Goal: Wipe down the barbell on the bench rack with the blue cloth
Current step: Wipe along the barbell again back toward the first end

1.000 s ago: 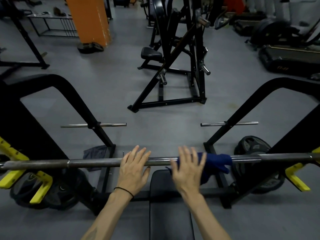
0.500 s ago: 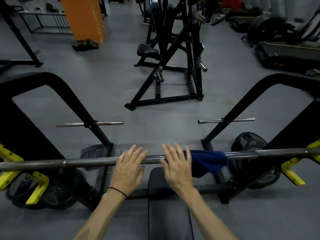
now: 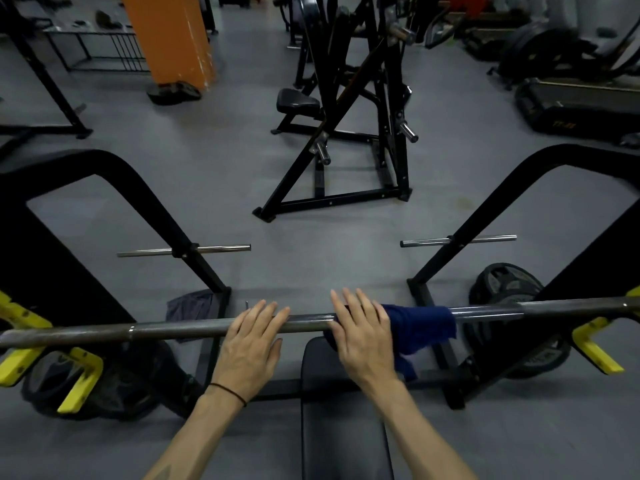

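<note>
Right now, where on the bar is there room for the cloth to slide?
Bare barbell runs between the left hand and the yellow hook, and from the blue cloth rightward. It is crowded mid-bar, where the right hand presses the cloth.

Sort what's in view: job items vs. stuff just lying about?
Job:
barbell on the bench rack
blue cloth draped over the bar
left hand flat on the bar
right hand pressing the cloth

Lying about:
grey rag on the floor
weight plate
bench pad
orange pillar
treadmill
</note>
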{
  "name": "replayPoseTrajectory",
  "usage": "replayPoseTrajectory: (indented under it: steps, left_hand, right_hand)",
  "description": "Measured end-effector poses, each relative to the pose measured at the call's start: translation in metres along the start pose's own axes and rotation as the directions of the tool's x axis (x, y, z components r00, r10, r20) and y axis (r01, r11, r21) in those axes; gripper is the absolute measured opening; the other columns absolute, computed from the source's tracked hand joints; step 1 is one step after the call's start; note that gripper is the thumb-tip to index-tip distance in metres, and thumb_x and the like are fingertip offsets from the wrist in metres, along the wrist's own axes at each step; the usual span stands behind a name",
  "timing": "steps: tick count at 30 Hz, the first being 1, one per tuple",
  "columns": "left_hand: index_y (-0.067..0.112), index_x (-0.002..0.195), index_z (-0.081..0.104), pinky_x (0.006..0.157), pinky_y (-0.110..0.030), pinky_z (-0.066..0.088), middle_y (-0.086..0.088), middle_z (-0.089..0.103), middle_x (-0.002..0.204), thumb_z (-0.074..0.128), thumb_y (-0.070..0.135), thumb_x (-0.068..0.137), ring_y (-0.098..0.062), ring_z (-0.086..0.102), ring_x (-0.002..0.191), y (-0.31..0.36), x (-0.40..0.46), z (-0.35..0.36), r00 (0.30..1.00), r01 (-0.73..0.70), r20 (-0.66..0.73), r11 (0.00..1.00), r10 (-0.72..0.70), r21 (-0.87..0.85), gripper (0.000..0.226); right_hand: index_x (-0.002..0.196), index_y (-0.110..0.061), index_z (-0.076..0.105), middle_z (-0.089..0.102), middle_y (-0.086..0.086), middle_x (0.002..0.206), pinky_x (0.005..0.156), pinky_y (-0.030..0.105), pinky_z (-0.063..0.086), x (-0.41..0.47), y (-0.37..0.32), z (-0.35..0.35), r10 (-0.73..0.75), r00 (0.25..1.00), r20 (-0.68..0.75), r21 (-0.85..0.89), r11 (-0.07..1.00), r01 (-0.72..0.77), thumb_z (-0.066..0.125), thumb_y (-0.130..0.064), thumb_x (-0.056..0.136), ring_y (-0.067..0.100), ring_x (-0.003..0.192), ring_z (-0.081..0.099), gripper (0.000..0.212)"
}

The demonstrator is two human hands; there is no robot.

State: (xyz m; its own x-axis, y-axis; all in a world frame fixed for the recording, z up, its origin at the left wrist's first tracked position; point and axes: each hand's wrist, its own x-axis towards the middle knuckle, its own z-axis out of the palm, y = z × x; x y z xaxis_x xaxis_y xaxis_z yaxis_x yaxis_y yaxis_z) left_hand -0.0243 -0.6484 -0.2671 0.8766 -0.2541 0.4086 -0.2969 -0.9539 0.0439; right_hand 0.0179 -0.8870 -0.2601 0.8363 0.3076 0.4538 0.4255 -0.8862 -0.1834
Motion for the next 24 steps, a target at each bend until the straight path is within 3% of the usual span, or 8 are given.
replayPoseTrajectory:
  steps: [2,5,9,12,15,18,21,24]
  left_hand:
    - [0.016,0.146,0.050,0.114,-0.046,0.034,-0.006,0.055,0.141,0.048,0.026,0.093,-0.028,0.047,0.136,0.000,0.001,-0.003,1.000,0.003,-0.006,1.000,-0.003,-0.010,0.054]
    - [0.016,0.145,0.051,0.116,-0.046,0.032,-0.004,0.054,0.140,0.050,0.027,0.092,-0.027,0.045,0.137,0.008,0.004,-0.004,0.999,0.037,0.007,0.999,-0.037,-0.027,0.054]
    - [0.017,0.140,0.055,0.119,-0.046,0.025,-0.004,0.054,0.138,0.057,0.030,0.087,-0.029,0.043,0.139,0.020,0.005,-0.002,0.990,0.143,0.016,0.989,-0.143,-0.026,0.055]
    - [0.017,0.140,0.055,0.120,-0.045,0.023,-0.006,0.055,0.138,0.056,0.027,0.086,-0.030,0.043,0.139,0.020,0.005,0.000,0.990,0.138,-0.017,0.990,-0.139,-0.019,0.054]
    - [0.015,0.142,0.054,0.120,-0.044,0.026,-0.006,0.057,0.137,0.050,0.026,0.091,-0.030,0.046,0.137,0.013,0.002,-0.001,0.995,0.089,-0.040,0.996,-0.090,-0.018,0.052]
    - [0.016,0.138,0.057,0.117,-0.045,0.031,-0.004,0.059,0.131,0.052,0.035,0.095,-0.028,0.051,0.130,0.015,0.004,-0.001,0.994,0.101,-0.048,0.995,-0.102,-0.024,0.047]
    - [0.016,0.116,0.064,0.100,-0.042,0.041,-0.002,0.059,0.101,0.053,0.054,0.094,-0.026,0.057,0.098,0.025,0.013,-0.001,0.976,0.199,-0.083,0.980,-0.200,-0.013,0.045]
    - [0.015,0.097,0.063,0.076,-0.037,0.044,-0.002,0.053,0.082,0.049,0.066,0.094,-0.023,0.052,0.075,0.019,0.020,0.002,0.979,0.166,-0.118,0.986,-0.163,0.014,0.053]
  right_hand:
    - [0.152,-0.020,0.051,0.061,0.012,0.142,0.110,0.046,0.035,-0.003,0.031,-0.010,-0.017,1.000,0.012,-0.034,0.999,0.017,0.028,-0.047,0.110,0.035,0.133,0.056,0.055]
    - [0.148,-0.015,0.056,0.062,0.014,0.139,0.112,0.049,0.034,-0.011,0.069,-0.024,0.141,0.989,-0.048,-0.055,0.988,-0.144,0.028,-0.049,0.110,0.037,0.133,0.053,0.059]
    - [0.142,-0.014,0.060,0.055,0.012,0.149,0.125,0.050,0.012,0.002,0.015,-0.004,0.455,0.872,-0.181,0.103,0.891,-0.443,0.026,-0.043,0.110,0.034,0.141,0.045,0.055]
    - [0.152,-0.020,0.051,0.047,0.008,0.158,0.121,0.050,0.019,0.000,-0.021,0.005,0.180,0.983,-0.029,0.067,0.982,-0.178,0.021,-0.048,0.111,0.028,0.145,0.042,0.058]
    - [0.157,-0.023,0.043,0.049,0.010,0.156,0.113,0.045,0.033,-0.003,0.022,-0.007,-0.079,0.993,0.084,-0.012,0.997,0.080,0.023,-0.051,0.111,0.031,0.141,0.049,0.058]
    - [0.152,-0.018,0.051,0.057,0.013,0.147,0.110,0.049,0.038,-0.007,0.056,-0.017,0.086,0.996,0.028,-0.048,0.995,-0.085,0.026,-0.049,0.110,0.036,0.134,0.053,0.058]
    - [0.142,-0.012,0.060,0.060,0.012,0.144,0.113,0.053,0.033,0.001,0.022,-0.011,0.355,0.931,-0.085,0.013,0.935,-0.355,0.031,-0.044,0.108,0.035,0.132,0.054,0.055]
    - [0.150,-0.015,0.052,0.053,0.008,0.153,0.118,0.050,0.024,0.006,-0.041,0.001,0.295,0.955,-0.034,0.105,0.951,-0.290,0.024,-0.046,0.110,0.027,0.139,0.048,0.057]
